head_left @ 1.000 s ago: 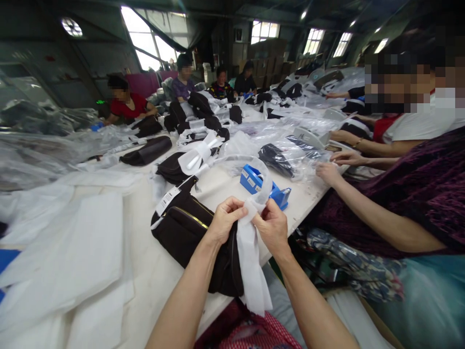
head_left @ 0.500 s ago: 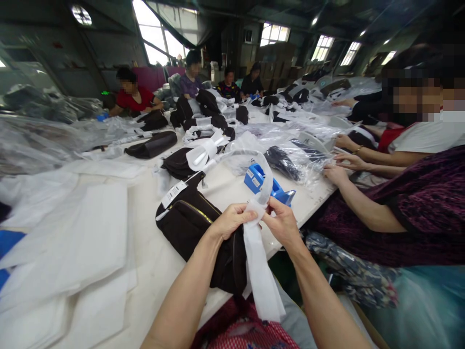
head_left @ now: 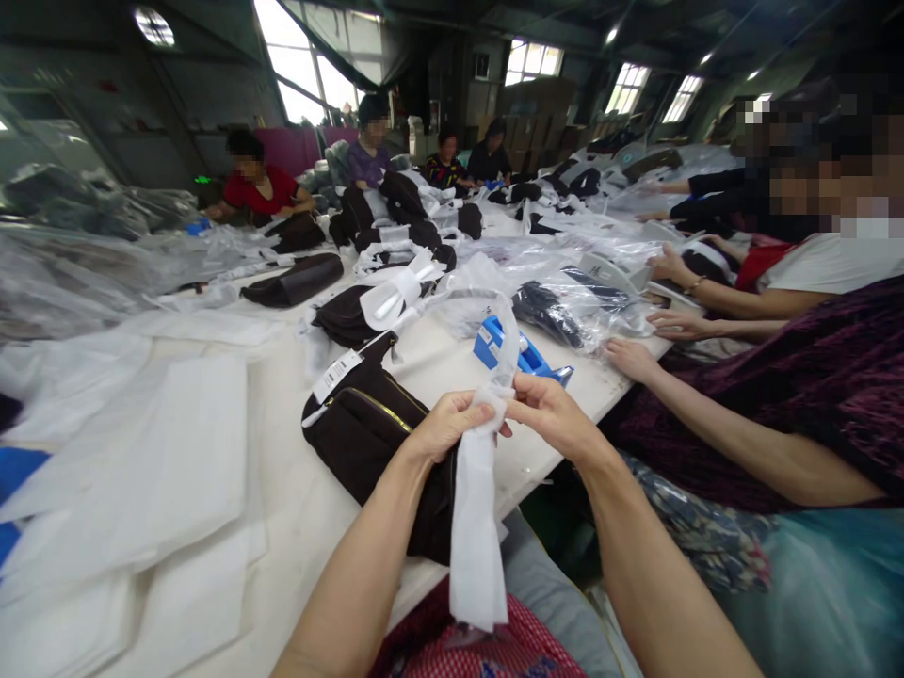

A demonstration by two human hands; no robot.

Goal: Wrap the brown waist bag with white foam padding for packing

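Between my hands is a bag strap wrapped in white paper (head_left: 478, 527), its lower end hanging over the table edge toward my lap. My left hand (head_left: 452, 421) pinches the wrapping from the left, thumb on top. From the right, my right hand (head_left: 543, 405) grips the same wrapped strap with fingers bent round it. Beyond my hands the strap arcs up and back over the table. A black bag (head_left: 374, 424) with a gold zip and a white tag (head_left: 337, 375) lies under and left of my left forearm. Just past my right hand stands a blue tape dispenser (head_left: 540, 363).
Stacked white paper sheets (head_left: 176, 461) cover the table's left side. More black bags (head_left: 297, 280) and white wrappings lie farther back. At the right, co-workers' hands (head_left: 632, 358) rest near a plastic-wrapped bag (head_left: 579, 306). Other people sit across the table.
The hanging end of the wrapped strap has swung left, and my right hand has turned and shifted slightly. Both hands keep their hold. A co-worker's hand at the right has moved nearer.
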